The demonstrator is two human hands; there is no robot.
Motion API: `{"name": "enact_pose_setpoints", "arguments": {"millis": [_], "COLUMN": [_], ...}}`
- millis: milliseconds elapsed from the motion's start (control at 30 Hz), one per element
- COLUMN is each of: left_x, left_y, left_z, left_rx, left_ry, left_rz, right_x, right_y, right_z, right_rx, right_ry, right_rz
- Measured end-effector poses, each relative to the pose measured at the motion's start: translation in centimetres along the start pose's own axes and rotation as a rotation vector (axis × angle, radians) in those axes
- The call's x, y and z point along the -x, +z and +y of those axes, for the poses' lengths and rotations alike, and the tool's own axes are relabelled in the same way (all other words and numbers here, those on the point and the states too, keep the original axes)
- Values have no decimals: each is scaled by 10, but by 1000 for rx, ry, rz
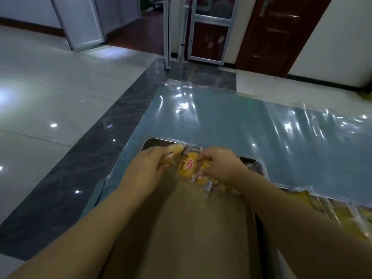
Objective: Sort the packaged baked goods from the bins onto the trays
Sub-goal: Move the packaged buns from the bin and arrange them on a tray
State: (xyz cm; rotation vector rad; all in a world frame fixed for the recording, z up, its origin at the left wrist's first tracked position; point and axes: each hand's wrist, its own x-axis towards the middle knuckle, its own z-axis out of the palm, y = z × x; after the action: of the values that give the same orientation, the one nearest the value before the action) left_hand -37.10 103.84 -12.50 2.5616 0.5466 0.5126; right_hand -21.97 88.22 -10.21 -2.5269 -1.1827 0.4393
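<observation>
- Your left hand (148,165) curls its fingers round a wrapped cake (175,149) at the metal tray's (251,159) far-left corner.
- Your right hand (220,166) pinches a yellow packet (188,167) above the tray's middle.

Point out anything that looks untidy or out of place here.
The clear plastic sheet over the blue table is wrinkled and lifted along its right side, not lying flat. The cake packs lie jumbled in the metal tray, where the left hand and right hand each grip one.
</observation>
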Motion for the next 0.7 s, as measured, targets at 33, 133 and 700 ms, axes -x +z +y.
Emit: {"name": "enact_pose_setpoints", "arguments": {"millis": [33, 133, 700], "left_x": [-5, -11, 19], "left_y": [5, 23, 25], "left_z": [-4, -13, -38], "left_rx": [-25, -64, -344], "left_ry": [75, 216, 23], "left_rz": [8, -21, -288], "right_x": [-9, -27, 8], "right_y": [3, 13, 25], "right_z": [1, 9, 4], "right_rx": [21, 69, 133], "right_ry": [-11, -10, 109], "right_rz": [-33, -46, 217]}}
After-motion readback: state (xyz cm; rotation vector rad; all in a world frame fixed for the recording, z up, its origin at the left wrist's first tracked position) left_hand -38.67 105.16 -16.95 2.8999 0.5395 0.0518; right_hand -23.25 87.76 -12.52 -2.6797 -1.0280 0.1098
